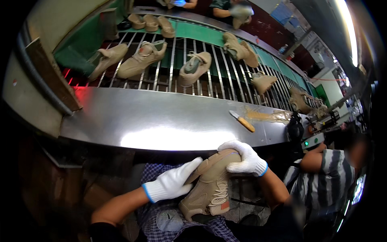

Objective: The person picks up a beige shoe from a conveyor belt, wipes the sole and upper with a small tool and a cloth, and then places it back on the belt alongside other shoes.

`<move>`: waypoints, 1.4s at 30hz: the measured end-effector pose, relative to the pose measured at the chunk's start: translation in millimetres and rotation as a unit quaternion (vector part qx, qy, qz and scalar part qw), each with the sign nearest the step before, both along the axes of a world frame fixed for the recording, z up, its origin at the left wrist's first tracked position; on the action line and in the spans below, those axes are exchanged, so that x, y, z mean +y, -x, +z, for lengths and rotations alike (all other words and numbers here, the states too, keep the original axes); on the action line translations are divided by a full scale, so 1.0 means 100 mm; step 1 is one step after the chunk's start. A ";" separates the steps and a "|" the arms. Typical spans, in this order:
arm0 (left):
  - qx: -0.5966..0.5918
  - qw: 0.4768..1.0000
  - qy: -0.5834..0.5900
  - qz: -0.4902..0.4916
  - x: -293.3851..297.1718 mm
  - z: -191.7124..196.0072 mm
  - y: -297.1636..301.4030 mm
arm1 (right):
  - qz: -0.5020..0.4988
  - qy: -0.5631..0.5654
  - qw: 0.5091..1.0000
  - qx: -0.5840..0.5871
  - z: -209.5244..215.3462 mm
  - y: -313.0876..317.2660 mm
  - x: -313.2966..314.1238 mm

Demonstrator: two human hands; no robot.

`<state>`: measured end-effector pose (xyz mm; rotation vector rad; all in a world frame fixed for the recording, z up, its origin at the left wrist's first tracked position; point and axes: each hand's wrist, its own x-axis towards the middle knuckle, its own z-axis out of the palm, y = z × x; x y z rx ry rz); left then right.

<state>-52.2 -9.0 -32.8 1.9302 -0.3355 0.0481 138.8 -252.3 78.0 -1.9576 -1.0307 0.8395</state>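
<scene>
A beige knit sneaker [206, 188] with pale laces and a small orange patch is held over my lap, toe up and heel down. My right hand [246, 159], in a white knit glove with a blue cuff, is closed round its toe end. My left hand [173, 182], gloved alike, presses against the sole side, its fingers stretched along the sole's edge and its thumb side toward the toe. A beige sole [201, 168] shows along the shoe's left side; part of it is hidden by the left hand.
Ahead runs a metal ledge [121, 117] carrying a knife [243, 122] with a yellow handle. Behind it, a slatted roller conveyor [173, 64] bears several beige shoes and soles. A person in a striped shirt [322, 177] sits at right; others work across the line.
</scene>
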 end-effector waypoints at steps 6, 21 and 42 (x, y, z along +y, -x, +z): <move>0.138 0.933 0.325 -0.064 0.15 0.21 -0.55 | 0.045 -0.021 0.999 0.001 0.15 0.05 0.19; -0.009 0.995 0.088 0.038 -0.17 0.43 0.22 | 0.028 -0.039 0.999 0.008 -0.08 0.07 0.05; -0.050 0.991 -0.040 0.117 0.49 0.26 -0.92 | -0.196 -0.167 0.929 -0.265 -0.78 1.16 0.30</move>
